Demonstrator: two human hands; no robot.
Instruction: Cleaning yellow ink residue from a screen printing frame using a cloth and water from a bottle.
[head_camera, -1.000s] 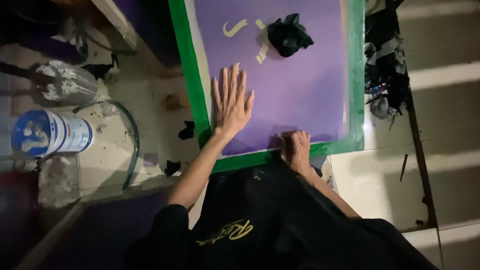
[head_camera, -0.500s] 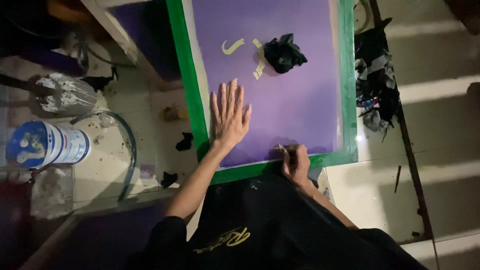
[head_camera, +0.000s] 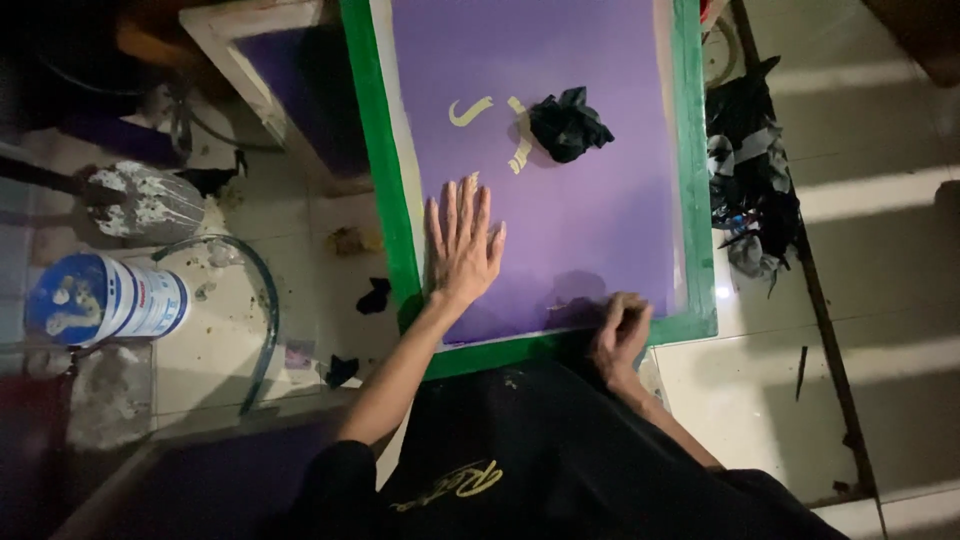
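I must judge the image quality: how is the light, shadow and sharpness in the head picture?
Head view: dim overall, corners nearly black; bright bands fall across the tiled floor at right; the purple screen is evenly lit; the left hand is sharp, the right hand shadowed and slightly blurred.

Screen frame (head_camera: 385, 200) top cut off, perhaps

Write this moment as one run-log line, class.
left hand flat on purple screen | right hand curled at green frame | black rag on screen
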